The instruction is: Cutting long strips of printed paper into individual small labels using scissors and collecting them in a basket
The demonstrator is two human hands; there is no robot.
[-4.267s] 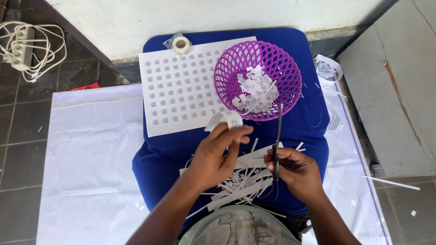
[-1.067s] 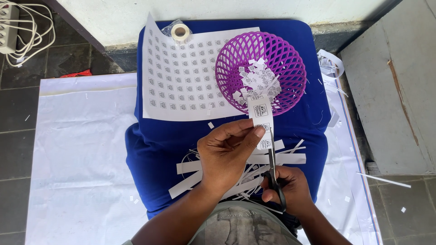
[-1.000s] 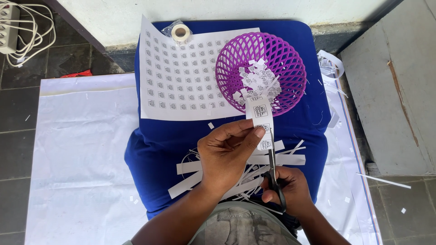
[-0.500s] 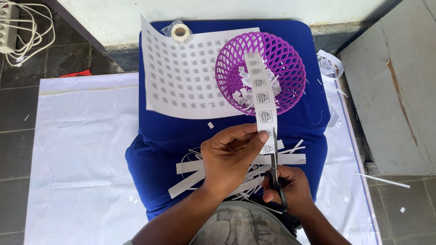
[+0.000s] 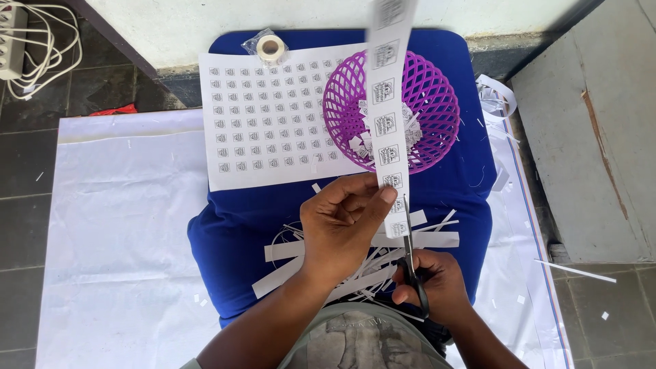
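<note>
We hold a long paper strip [image 5: 387, 116] printed with a column of small square labels, pinching it between the thumb and fingertips of our left hand [image 5: 342, 222] near its lower end. The strip rises up from that pinch, passing in front of the purple basket [image 5: 437, 102], and its top end is blurred at the upper edge of the view. Our right hand [image 5: 432, 287] is curled shut around the handles of a pair of black scissors [image 5: 410, 256], whose blades point up toward the strip's bottom edge, just below the basket; we cannot tell whether the blades are parted or touching the paper.

The basket sits on a blue cushion [image 5: 471, 178] and holds a pile of small cut label pieces [image 5: 359, 143]. Just left of the basket lies a white printed sheet [image 5: 273, 130] covered in rows of the same small squares. Beyond that sheet, further from the basket, is a roll of tape [image 5: 271, 48] in a clear wrapper. Below the basket, under our hands, white paper offcuts [image 5: 437, 239] are scattered over the cushion. A white plastic sheet [image 5: 123, 239] spreads over the floor left of the basket.
</note>
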